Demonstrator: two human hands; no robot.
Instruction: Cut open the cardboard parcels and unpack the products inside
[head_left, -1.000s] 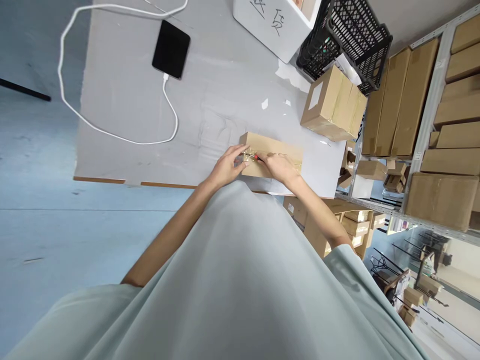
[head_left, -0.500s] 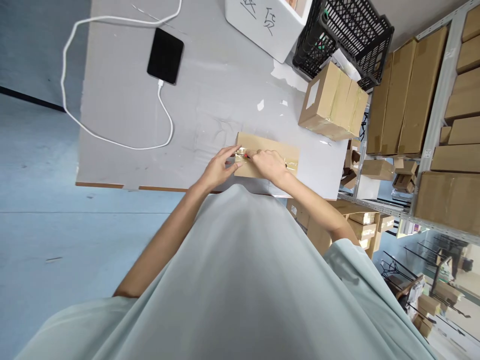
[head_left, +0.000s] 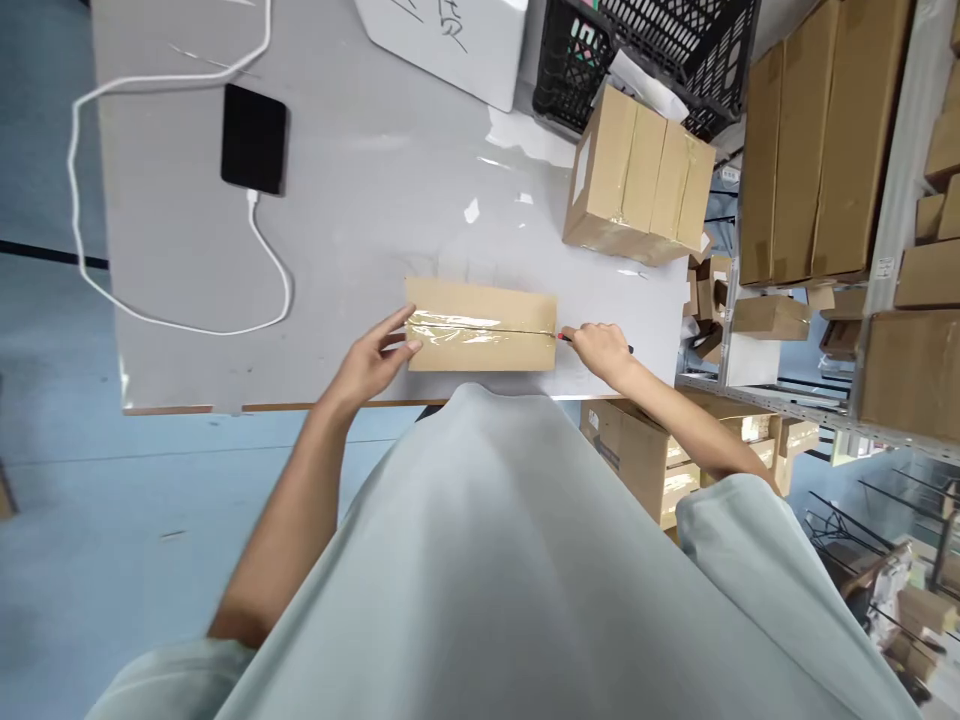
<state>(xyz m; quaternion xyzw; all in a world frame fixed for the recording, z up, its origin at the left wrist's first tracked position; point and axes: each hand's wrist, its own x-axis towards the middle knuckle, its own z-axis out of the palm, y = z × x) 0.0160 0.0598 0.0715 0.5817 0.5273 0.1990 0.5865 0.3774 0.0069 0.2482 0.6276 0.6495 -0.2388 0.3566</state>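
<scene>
A small cardboard box point(head_left: 480, 352) lies flat near the table's front edge. Shiny clear tape runs along its top, with a dark line down the middle seam. My left hand point(head_left: 373, 362) grips the box's left end, thumb and fingertips on its corners. At the other end, just off the box, my right hand point(head_left: 602, 352) is closed around a slim red-and-black utility knife point(head_left: 564, 337). The knife's red end points at the seam and its black end sticks out behind my fingers; the blade is too small to make out.
A black tablet-like device point(head_left: 253, 138) with a white cable point(head_left: 282, 275) lies at left. A larger taped carton point(head_left: 637, 180), a white bin point(head_left: 457, 45) and a black crate point(head_left: 570, 70) stand at back right. Shelves of cartons point(head_left: 817, 150) rise at right.
My right hand has moved with the knife along the seam to the right, off the box's end. My left hand stays at the left end. The view has shifted, placing the table things further left.
</scene>
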